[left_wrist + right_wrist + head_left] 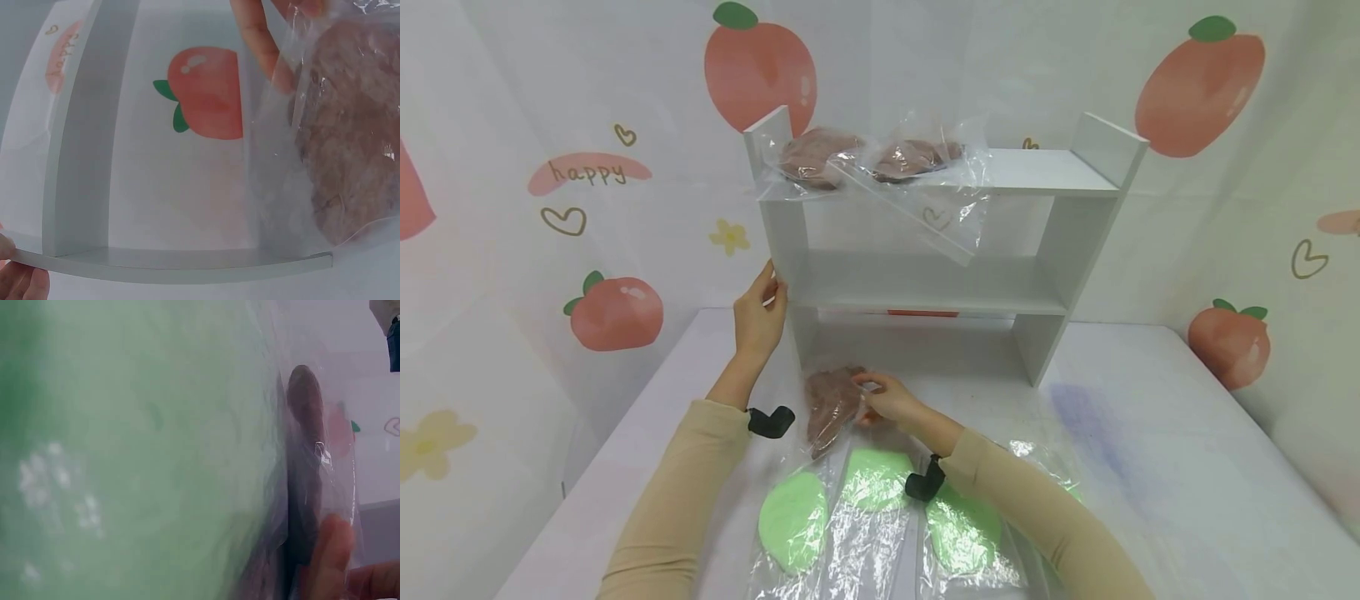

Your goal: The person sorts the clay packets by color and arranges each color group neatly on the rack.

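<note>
Before shelf [925,285]: lumpy brown slab [831,407] in clear bag [273,162] pinched by right hand [895,402]; left hand [758,317] grips shelf.

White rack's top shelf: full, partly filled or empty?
Partly filled: in the head view, the top shelf bears two brown lumps in clear plastic toward its left end, while its right part shows bare.

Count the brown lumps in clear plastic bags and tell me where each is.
3: left lump and right lump, side by side on top of the white shelf unit; lower lump, held by the right hand. More may be hidden.
</note>
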{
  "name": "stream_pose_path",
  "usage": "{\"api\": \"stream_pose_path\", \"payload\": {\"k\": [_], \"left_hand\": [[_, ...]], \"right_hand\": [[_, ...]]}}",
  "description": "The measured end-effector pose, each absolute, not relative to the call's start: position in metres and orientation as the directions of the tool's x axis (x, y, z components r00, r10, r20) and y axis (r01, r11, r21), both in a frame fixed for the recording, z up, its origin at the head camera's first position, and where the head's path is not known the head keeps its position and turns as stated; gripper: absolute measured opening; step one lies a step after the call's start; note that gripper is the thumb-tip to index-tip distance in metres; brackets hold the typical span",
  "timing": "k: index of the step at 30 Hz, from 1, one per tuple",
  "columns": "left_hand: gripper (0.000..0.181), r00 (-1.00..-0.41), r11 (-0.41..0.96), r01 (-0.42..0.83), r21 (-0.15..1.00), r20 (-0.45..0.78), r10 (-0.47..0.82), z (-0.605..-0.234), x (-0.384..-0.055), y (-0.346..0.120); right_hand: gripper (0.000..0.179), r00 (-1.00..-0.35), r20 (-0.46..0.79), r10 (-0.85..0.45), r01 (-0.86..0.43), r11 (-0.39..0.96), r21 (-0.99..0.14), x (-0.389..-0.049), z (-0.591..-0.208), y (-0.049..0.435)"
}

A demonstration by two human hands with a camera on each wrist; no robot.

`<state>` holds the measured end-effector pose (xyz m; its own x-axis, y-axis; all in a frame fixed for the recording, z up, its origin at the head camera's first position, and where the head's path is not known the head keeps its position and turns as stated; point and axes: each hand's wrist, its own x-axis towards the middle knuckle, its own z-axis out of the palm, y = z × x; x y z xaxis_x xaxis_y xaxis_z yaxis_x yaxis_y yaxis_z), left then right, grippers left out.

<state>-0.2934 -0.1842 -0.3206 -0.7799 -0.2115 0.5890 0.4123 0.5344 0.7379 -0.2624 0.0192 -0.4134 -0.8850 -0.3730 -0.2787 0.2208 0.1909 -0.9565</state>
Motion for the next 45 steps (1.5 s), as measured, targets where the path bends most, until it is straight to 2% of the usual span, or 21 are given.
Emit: {"api": "stream_pose_path", "payload": {"k": [9,14,20,25,33,45], "left_hand": [[0.042,-0.779,0.534,0.42,0.734,0.593,-0.202,-0.32,-0.293,-0.184],[0.042,-0.78,0.537,0.417,0.733,0.592,-0.202,-0.32,-0.293,-0.184],[0.043,-0.781,0.532,0.418,0.736,0.59,-0.202,-0.32,-0.293,-0.184],[0.043,-0.784,0.53,0.418,0.738,0.588,-0.2,-0.32,-0.292,-0.184],[0.043,-0.782,0.531,0.417,0.737,0.589,-0.203,-0.32,-0.292,-0.184],[0.043,-0.784,0.534,0.413,0.738,0.587,-0.204,-0.32,-0.292,-0.183]], "right_hand": [[0.066,-0.858,-0.292,-0.421,0.241,0.172,-0.955,-0.26,-0.406,0.028],[0.052,-0.868,-0.263,-0.422,0.189,0.21,-0.959,-0.256,-0.404,0.035],[0.047,-0.903,-0.204,-0.379,0.112,0.249,-0.962,-0.253,-0.399,0.045],[0.032,-0.927,-0.156,-0.341,0.067,0.257,-0.964,-0.248,-0.394,0.052],[0.038,-0.941,-0.077,-0.329,-0.014,0.265,-0.964,-0.241,-0.386,0.065],[0.04,-0.925,-0.054,-0.376,-0.02,0.188,-0.982,-0.232,-0.374,0.085]]}}
